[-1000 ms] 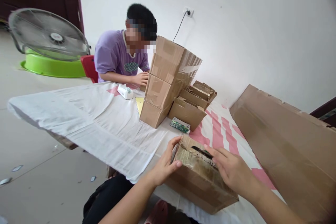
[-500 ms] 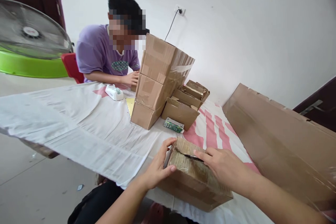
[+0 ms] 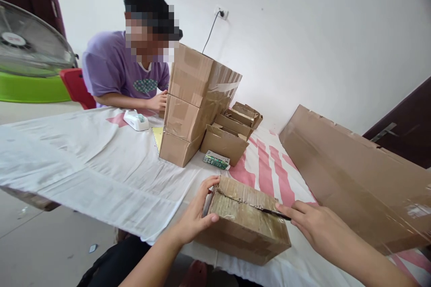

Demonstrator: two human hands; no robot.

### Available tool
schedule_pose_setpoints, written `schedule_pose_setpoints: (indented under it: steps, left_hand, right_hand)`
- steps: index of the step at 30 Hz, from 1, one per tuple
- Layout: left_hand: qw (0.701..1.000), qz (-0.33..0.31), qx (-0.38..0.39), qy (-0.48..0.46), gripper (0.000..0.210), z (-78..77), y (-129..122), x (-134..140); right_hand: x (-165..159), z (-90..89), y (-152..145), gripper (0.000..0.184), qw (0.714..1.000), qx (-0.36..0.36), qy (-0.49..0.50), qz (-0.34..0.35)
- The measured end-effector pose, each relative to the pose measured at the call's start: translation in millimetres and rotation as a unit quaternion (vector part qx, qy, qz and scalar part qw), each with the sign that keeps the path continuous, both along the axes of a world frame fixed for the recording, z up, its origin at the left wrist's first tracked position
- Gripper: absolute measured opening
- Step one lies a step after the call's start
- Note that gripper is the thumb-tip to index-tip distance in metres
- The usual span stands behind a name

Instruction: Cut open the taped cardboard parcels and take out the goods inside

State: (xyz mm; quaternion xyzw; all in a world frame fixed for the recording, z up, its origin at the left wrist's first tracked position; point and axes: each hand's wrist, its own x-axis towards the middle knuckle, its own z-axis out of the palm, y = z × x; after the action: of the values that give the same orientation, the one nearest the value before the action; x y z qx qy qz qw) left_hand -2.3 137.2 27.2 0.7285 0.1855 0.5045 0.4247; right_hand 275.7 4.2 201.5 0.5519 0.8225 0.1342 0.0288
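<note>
A taped cardboard box (image 3: 247,228) lies on the cloth in front of me, with a ragged slit running along its top seam. My left hand (image 3: 193,215) grips the box's left end, thumb on the near side and fingers at the far corner. In my right hand (image 3: 311,222) is a slim black box cutter (image 3: 274,213), its tip in the slit towards the right end of the top. That hand is closed round the cutter's handle. The slit reaches from the left edge to the cutter's tip.
Ahead stands a stack of taped cardboard boxes (image 3: 183,116), with several opened boxes (image 3: 225,141) beside it and a small green-and-white packet (image 3: 216,160) in front. A white tape dispenser (image 3: 136,121) sits at left. A person (image 3: 117,67) sits across the table. A large cardboard box (image 3: 353,166) stands right.
My right hand has drawn the box cutter rightwards along the seam, and the slit behind it is longer. My left hand keeps its hold. The view has shifted slightly right.
</note>
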Motion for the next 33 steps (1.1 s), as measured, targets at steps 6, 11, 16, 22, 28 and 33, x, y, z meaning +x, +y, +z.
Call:
schedule_pose_setpoints:
  steps: [6, 11, 16, 22, 28, 33]
  left_hand:
    - [1.000, 0.012, 0.022, 0.011, 0.082, 2.2, 0, -2]
    - [0.999, 0.015, 0.029, 0.016, 0.083, 1.4, 1, -3]
    - [0.999, 0.018, 0.034, 0.028, 0.079, 0.8, 3, -2]
    - [0.999, 0.023, 0.027, 0.026, 0.076, 4.3, 0, -1]
    - [0.998, 0.036, 0.038, 0.022, 0.073, 5.3, 0, 0]
    - [0.997, 0.035, 0.037, 0.058, 0.082, 4.8, -1, -1]
  right_hand:
    - [-8, -0.6, 2, 0.046, 0.999, 0.048, -0.003, 0.017]
    - [-25, -10.8, 16, 0.054, 0.997, 0.043, -0.046, 0.043]
    - [-28, -13.8, 19, 0.063, 0.995, -0.011, -0.095, 0.034]
    - [-5, -5.2, 2, 0.059, 0.993, -0.019, -0.118, -0.006]
    - [34, -9.4, -22, 0.040, 0.998, 0.034, 0.018, -0.053]
    - [84, -50.2, -31, 0.042, 0.973, 0.080, 0.146, -0.158]
